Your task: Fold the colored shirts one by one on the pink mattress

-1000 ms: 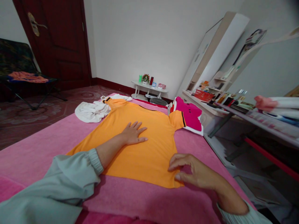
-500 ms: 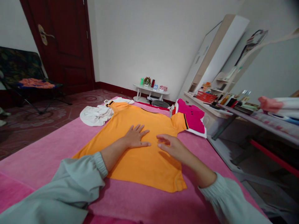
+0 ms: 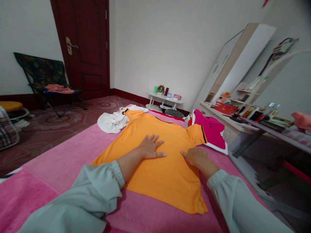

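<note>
Smoothing, seemingly: your left hand [image 3: 152, 148] lies open, holding nothing, on the orange short-sleeved shirt [image 3: 160, 176] spread mid-frame over the pink blanket [image 3: 60, 161], right hand [image 3: 194, 156] curled at its edge, grip unclear; next needs pinned cloth.

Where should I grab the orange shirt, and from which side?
Pinch the right-side sleeve of the orange shirt at its black-trimmed cuff, coming in from the right. The shirt lies flat on the pink blanket, so probably only its edges let fingers slip under. The left hand lies flat on the middle, and the right hand sits just below that sleeve.
</note>
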Available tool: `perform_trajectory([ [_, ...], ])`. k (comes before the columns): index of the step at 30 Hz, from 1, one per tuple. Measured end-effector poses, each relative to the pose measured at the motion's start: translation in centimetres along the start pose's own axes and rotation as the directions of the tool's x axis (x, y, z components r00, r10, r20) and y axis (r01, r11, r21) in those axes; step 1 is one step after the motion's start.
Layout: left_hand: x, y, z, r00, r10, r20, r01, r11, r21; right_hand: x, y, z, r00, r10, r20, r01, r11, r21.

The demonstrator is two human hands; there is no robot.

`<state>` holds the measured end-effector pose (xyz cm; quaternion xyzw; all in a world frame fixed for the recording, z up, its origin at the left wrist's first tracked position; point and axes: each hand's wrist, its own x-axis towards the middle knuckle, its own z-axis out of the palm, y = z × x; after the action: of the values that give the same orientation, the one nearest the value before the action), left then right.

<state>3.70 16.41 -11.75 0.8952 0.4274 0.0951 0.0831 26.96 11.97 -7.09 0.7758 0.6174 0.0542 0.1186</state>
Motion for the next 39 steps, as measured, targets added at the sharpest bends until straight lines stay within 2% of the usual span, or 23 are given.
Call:
perform_trajectory([
  [2, 0.0, 0.0, 0.0, 1.0, -0.001, -0.004, 0.001, 1.0, -0.009, 0.3, -0.9, -0.8, 0.996, -0.017, -0.083, 0.013, 0.999, -0.043],
  [4, 0.0, 0.0, 0.0, 0.999, -0.03, -0.021, 0.03, 0.999, -0.012, 0.6, -2.0, -0.2, 0.964, -0.133, -0.231, 0.139, 0.99, 0.012],
  [5, 0.0, 0.0, -0.1, 0.997, -0.073, -0.03, 0.073, 0.997, -0.008, 0.7, -2.4, 0.6, 0.945, -0.187, -0.269, 0.21, 0.976, 0.059],
  [7, 0.1, -0.1, -0.1, 0.979, -0.199, -0.047, 0.199, 0.98, 0.005, 1.2, -3.0, 2.0, 0.939, -0.245, -0.24, 0.284, 0.948, 0.146],
  [9, 0.2, -0.2, -0.1, 0.95, -0.306, -0.059, 0.307, 0.951, 0.022, 2.0, -3.3, 2.3, 0.962, -0.246, -0.122, 0.266, 0.944, 0.193],
  [11, 0.4, -0.2, 0.0, 0.939, -0.336, -0.068, 0.339, 0.94, 0.036, 2.9, -3.7, 1.1, 0.969, -0.247, 0.007, 0.24, 0.949, 0.203],
  [13, 0.6, -0.2, 0.2, 0.942, -0.328, -0.076, 0.332, 0.942, 0.044, 3.8, -4.6, -0.8, 0.96, -0.265, 0.085, 0.244, 0.949, 0.202],
  [14, 0.6, -0.3, 0.3, 0.943, -0.325, -0.077, 0.329, 0.943, 0.047, 4.2, -5.2, -1.5, 0.958, -0.273, 0.082, 0.252, 0.946, 0.206],
  [16, 0.6, -0.4, 0.4, 0.944, -0.321, -0.08, 0.325, 0.944, 0.051, 4.7, -6.5, -2.0, 0.957, -0.286, -0.047, 0.289, 0.928, 0.237],
  [18, 0.4, -0.6, 0.4, 0.949, -0.307, -0.079, 0.311, 0.949, 0.052, 4.9, -7.7, -1.1, 0.943, -0.27, -0.193, 0.317, 0.906, 0.279],
  [19, 0.2, -0.7, 0.3, 0.952, -0.296, -0.076, 0.3, 0.953, 0.051, 5.0, -8.2, -0.2, 0.94, -0.251, -0.23, 0.314, 0.901, 0.3],
  [23, 0.3, -1.0, -1.1, 0.961, -0.275, -0.014, 0.275, 0.96, 0.046, 5.6, -8.7, 2.7, 0.956, -0.215, -0.2, 0.273, 0.905, 0.327],
  [26, 2.3, -1.3, -2.7, 0.954, -0.298, 0.031, 0.296, 0.954, 0.054, 6.0, -8.4, 3.1, 0.953, -0.226, -0.204, 0.283, 0.903, 0.323],
  [30, 7.4, -2.9, -3.9, 0.955, -0.297, 0.013, 0.296, 0.954, 0.054, 6.2, -8.3, 3.0, 0.951, -0.22, -0.217, 0.284, 0.901, 0.329],
  [34, 12.3, -6.1, -2.9, 0.972, -0.233, 0.038, 0.23, 0.971, 0.065, 6.2, -8.3, 3.3, 0.948, -0.218, -0.233, 0.293, 0.886, 0.359],
  [37, 15.0, -8.2, -1.4, 0.961, -0.276, 0.037, 0.272, 0.959, 0.074, 6.1, -8.2, 3.2, 0.949, -0.223, -0.225, 0.295, 0.879, 0.375],
  [39, 16.0, -8.9, -0.6, 0.951, -0.31, 0.019, 0.308, 0.948, 0.078, 6.0, -8.1, 3.0, 0.951, -0.224, -0.215, 0.292, 0.879, 0.376],
])
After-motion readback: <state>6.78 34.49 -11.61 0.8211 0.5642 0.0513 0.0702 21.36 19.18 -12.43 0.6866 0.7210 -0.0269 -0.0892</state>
